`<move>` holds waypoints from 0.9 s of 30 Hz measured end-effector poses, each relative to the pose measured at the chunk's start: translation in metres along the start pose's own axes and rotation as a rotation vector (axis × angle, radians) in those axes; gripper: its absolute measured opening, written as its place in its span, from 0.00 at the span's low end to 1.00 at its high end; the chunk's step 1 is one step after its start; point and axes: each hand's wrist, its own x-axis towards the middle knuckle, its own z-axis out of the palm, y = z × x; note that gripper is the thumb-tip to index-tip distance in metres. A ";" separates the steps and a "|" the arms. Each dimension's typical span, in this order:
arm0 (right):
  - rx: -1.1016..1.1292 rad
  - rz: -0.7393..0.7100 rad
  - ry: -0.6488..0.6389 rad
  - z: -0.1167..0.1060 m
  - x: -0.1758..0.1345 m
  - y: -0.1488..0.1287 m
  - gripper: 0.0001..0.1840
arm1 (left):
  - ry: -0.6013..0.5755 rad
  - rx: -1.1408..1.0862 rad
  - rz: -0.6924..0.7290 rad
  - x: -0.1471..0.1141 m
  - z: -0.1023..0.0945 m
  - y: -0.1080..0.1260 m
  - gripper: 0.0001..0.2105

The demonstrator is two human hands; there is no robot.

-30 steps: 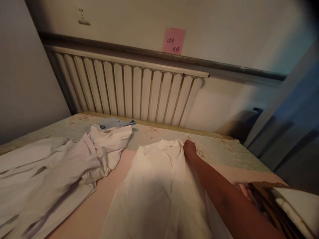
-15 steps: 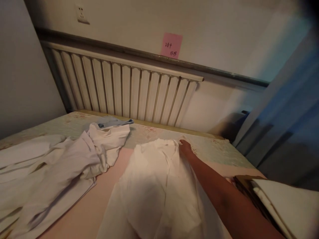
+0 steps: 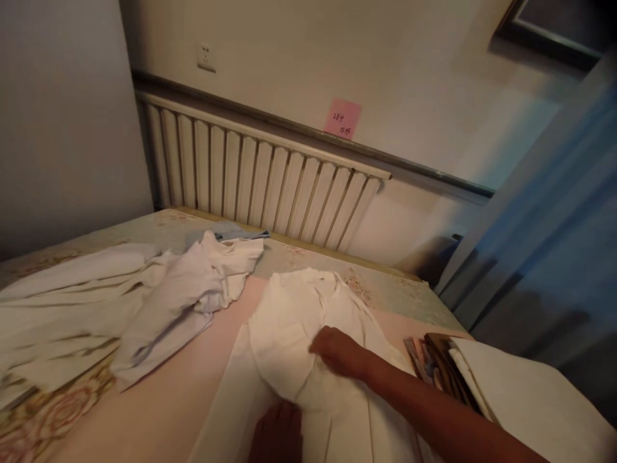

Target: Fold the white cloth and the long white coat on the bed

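Observation:
A white long-sleeved shirt (image 3: 284,321) lies front up before me, its collar toward the wall. My right hand (image 3: 337,350) is over the middle of the shirt, fingers closed on the front edge of the cloth. Lower down, my left hand (image 3: 279,427) is in shadow with its fingers bent together on the shirt's front panel; the fingertips are partly hidden. Pink cloth (image 3: 164,411) lies beneath the shirt.
Crumpled pale garments (image 3: 168,302) lie on the left, with a light blue cloth (image 3: 231,231) behind. A folded stack (image 3: 525,386) stands at right. Behind the flowered cover (image 3: 385,289) are a radiator (image 3: 260,180) and wall. A blue curtain (image 3: 544,244) hangs right.
My right hand has come back from beside the collar to the middle of the shirt. My left hand has come into view at the bottom. The shirt now lies flatter.

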 end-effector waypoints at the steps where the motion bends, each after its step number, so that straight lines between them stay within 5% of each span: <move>1: -0.096 -0.033 -0.045 0.001 0.000 -0.005 0.12 | -0.003 -0.012 0.009 -0.001 -0.002 0.000 0.21; 5: -0.313 0.021 -0.153 -0.005 0.002 -0.013 0.06 | -0.030 -0.075 0.026 -0.008 -0.015 0.005 0.21; 9: -0.258 0.166 -0.199 -0.031 0.003 -0.022 0.05 | -0.027 -0.109 0.020 -0.013 -0.031 0.011 0.21; 15: -0.129 0.412 0.004 -0.100 0.031 -0.051 0.09 | -0.064 -0.098 -0.007 -0.017 -0.038 0.013 0.19; 20: 0.102 0.491 0.159 -0.143 0.094 -0.084 0.08 | -0.017 -0.103 0.026 -0.018 -0.038 0.012 0.17; 24: 0.300 0.468 0.281 -0.155 0.146 -0.116 0.09 | 0.003 -0.098 0.042 -0.015 -0.036 0.010 0.15; 27: 0.599 0.294 0.399 -0.158 0.157 -0.129 0.14 | 0.000 -0.105 0.064 -0.014 -0.036 0.008 0.14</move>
